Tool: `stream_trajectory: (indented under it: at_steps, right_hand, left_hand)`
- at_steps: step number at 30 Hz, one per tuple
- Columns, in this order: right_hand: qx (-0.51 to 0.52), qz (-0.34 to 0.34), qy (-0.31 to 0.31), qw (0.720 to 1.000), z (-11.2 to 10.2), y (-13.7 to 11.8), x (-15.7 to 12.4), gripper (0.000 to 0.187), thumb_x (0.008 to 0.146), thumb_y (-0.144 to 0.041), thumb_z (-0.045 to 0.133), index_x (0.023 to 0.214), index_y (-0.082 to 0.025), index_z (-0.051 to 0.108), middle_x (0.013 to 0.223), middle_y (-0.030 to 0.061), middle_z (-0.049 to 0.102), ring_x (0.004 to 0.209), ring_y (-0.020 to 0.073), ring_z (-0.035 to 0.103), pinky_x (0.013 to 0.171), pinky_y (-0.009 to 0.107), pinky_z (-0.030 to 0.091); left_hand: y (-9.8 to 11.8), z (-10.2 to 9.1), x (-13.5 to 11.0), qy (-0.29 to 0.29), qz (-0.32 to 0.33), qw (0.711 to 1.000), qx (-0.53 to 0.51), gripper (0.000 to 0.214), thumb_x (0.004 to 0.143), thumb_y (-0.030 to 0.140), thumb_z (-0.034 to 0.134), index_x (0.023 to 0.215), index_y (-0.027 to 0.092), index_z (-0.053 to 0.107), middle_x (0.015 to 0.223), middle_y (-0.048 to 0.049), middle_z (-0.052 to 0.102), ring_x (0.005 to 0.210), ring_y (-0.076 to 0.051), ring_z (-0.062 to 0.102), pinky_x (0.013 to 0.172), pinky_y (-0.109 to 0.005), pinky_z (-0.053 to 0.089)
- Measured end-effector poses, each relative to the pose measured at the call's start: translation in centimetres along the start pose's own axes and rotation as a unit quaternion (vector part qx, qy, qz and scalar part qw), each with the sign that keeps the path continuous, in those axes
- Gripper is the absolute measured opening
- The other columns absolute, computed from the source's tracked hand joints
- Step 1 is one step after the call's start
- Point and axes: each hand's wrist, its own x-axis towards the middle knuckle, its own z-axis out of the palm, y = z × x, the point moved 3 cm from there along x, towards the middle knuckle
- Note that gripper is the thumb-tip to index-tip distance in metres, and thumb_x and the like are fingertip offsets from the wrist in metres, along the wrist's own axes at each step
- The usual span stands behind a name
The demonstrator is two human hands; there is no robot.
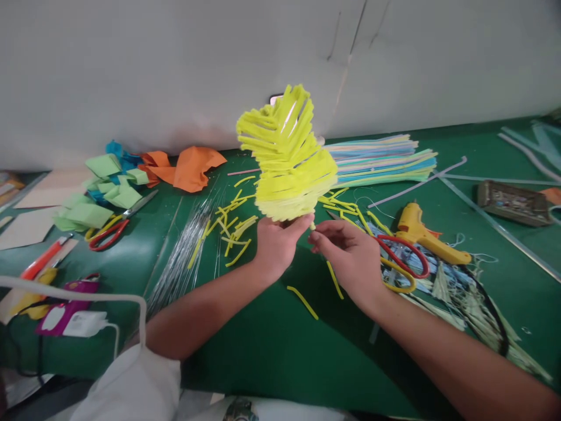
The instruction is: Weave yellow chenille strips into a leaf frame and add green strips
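We work at a green table [272, 351]. On it we see short yellow pieces [232, 228], thin wires [184, 257], a yellow glue gun [427, 234], scissors [401, 263], orange paper [193, 166] and a stack of pastel strips [381, 161].

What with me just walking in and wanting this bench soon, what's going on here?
A person holds a yellow fringed leaf upright above the green table, with the left hand closed round its base. The right hand pinches the short stem under it. Cut yellow bits lie scattered on the table. Scissors and a yellow glue gun lie just right of the hands.
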Motion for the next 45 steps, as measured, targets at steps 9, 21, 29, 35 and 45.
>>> stream_trajectory:
  at_steps: [9,21,29,35,45]
  right_hand:
    - [0.029,0.055,-0.045,0.997,0.3,0.3,0.3,0.025,0.079,-0.040,0.070,0.083,-0.016,0.072,0.063,0.0020,0.068,0.053,0.0135,0.060,0.054,0.028,0.052]
    - [0.248,0.126,-0.068,0.958,0.6,1.7,1.2,0.023,0.078,-0.038,0.072,0.071,-0.017,0.065,0.053,-0.0037,0.059,0.043,0.0075,0.049,0.044,0.021,0.038]
    - [0.194,0.103,-0.096,0.971,0.7,1.6,0.8,0.027,0.087,-0.044,0.063,0.081,-0.017,0.065,0.048,-0.0039,0.059,0.039,0.0100,0.049,0.044,0.024,0.041]
    - [0.140,0.051,-0.106,0.983,0.5,1.1,0.9,0.023,0.087,-0.040,0.063,0.081,-0.018,0.065,0.053,-0.0045,0.058,0.044,0.0098,0.052,0.046,0.023,0.044]
    - [0.154,0.051,-0.095,0.982,0.6,0.9,0.8,0.022,0.087,-0.039,0.061,0.077,-0.018,0.061,0.050,-0.0053,0.055,0.042,0.0092,0.049,0.045,0.023,0.042]
  left_hand:
    - [-0.5,-0.2,0.3,-0.009,-0.014,1.000,0.024,0.024,0.073,0.034,0.076,0.090,0.017,0.074,0.089,-0.0057,0.076,0.091,-0.022,0.071,0.089,-0.036,0.055]
    - [-0.7,0.8,1.5,-0.256,-0.146,0.953,-0.075,0.024,0.075,0.038,0.073,0.085,0.016,0.075,0.062,-0.0020,0.066,0.058,-0.018,0.064,0.072,-0.039,0.053]
    - [0.1,0.0,2.3,-0.257,-0.116,0.959,-0.022,0.017,0.071,0.032,0.077,0.067,0.018,0.068,0.067,-0.0006,0.064,0.068,-0.015,0.061,0.075,-0.032,0.049]
    - [0.8,0.0,2.1,-0.229,-0.076,0.970,0.029,0.016,0.075,0.031,0.072,0.069,0.018,0.067,0.071,-0.0003,0.064,0.070,-0.013,0.059,0.074,-0.029,0.046]
    - [0.7,0.1,2.0,-0.196,-0.093,0.976,0.023,0.017,0.075,0.034,0.073,0.071,0.018,0.068,0.075,-0.0013,0.067,0.073,-0.013,0.059,0.077,-0.029,0.047]
